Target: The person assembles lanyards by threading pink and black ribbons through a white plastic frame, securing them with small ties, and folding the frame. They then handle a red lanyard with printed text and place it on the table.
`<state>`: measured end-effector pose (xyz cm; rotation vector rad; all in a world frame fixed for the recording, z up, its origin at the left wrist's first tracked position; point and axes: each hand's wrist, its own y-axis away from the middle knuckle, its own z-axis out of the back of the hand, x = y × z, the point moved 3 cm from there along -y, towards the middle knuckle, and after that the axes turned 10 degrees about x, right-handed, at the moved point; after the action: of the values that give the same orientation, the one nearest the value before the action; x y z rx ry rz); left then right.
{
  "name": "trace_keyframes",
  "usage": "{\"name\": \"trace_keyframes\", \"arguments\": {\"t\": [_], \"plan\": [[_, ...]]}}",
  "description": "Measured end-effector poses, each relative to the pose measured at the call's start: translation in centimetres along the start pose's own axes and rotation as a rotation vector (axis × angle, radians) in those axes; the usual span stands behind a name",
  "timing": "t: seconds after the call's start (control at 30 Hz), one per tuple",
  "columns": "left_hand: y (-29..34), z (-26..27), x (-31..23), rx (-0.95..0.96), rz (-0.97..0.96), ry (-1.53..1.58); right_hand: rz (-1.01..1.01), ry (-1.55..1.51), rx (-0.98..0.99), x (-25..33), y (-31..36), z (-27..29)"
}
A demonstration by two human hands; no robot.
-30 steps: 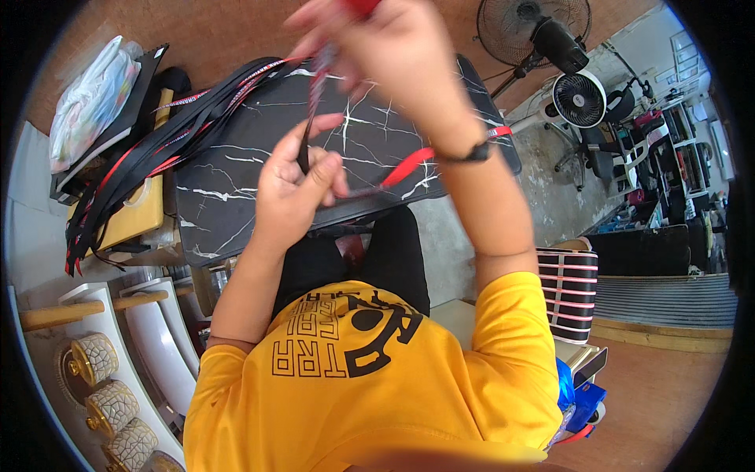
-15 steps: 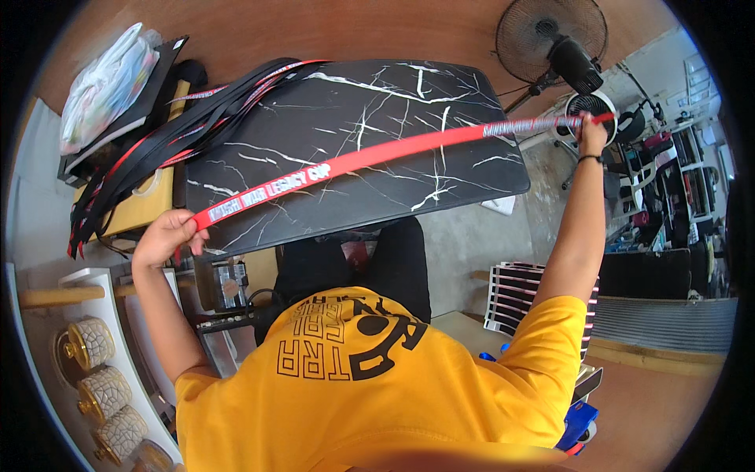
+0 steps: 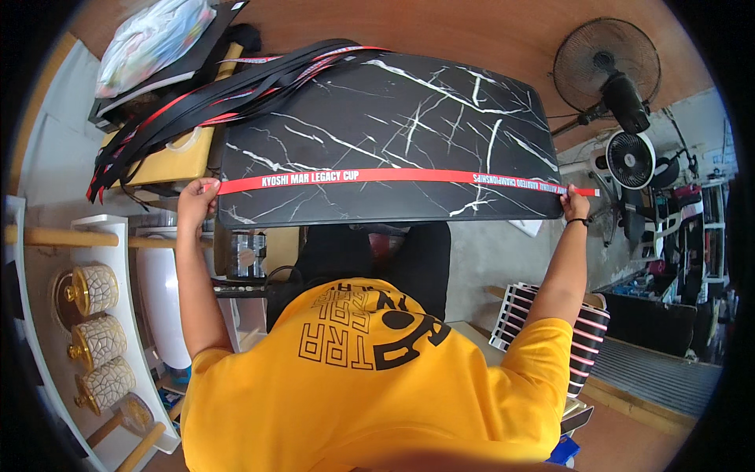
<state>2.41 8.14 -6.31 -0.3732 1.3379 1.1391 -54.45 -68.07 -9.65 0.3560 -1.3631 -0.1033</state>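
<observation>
A long red ribbon strap (image 3: 409, 178) with white lettering is stretched across the near part of a black marble-patterned table (image 3: 330, 102). Its left end is pinched in my left hand (image 3: 197, 203), at the table's near left corner. Near the right edge of the table, my right hand (image 3: 576, 204) grips the other end, and a short red tip sticks out past the fingers. The strap runs nearly level between both hands, its printed face up. Whether it touches the tabletop I cannot tell.
A heap of black and red straps (image 3: 236, 90) drapes over the table's far left corner and a yellow surface (image 3: 169, 161). Behind it lies a white plastic bag (image 3: 153, 43). Fans (image 3: 605, 75) stand at the far right; lidded gold-and-white jars (image 3: 98, 338) line a shelf at left.
My right hand has come down and nearer, bringing the strap from a steep slant to nearly level. Its twisted right part now lies flatter. The view has shifted too.
</observation>
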Motion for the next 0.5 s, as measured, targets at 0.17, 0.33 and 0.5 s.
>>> {"name": "trace_keyframes", "arguments": {"t": [0.17, 0.33, 0.5], "plan": [[-0.1, 0.7, 1.5, -0.087, -0.031, 0.035, -0.015, -0.054, -0.007, -1.0, -1.0, 0.6], [1.2, 1.0, 1.7, -0.1, 0.005, 0.043, -0.02, -0.089, 0.026, -1.9, -1.2, 1.9], [4.6, 1.5, -3.0, -0.367, -0.02, -0.659, -0.048, -0.105, -0.067, -1.7, -0.7, 2.3]]}}
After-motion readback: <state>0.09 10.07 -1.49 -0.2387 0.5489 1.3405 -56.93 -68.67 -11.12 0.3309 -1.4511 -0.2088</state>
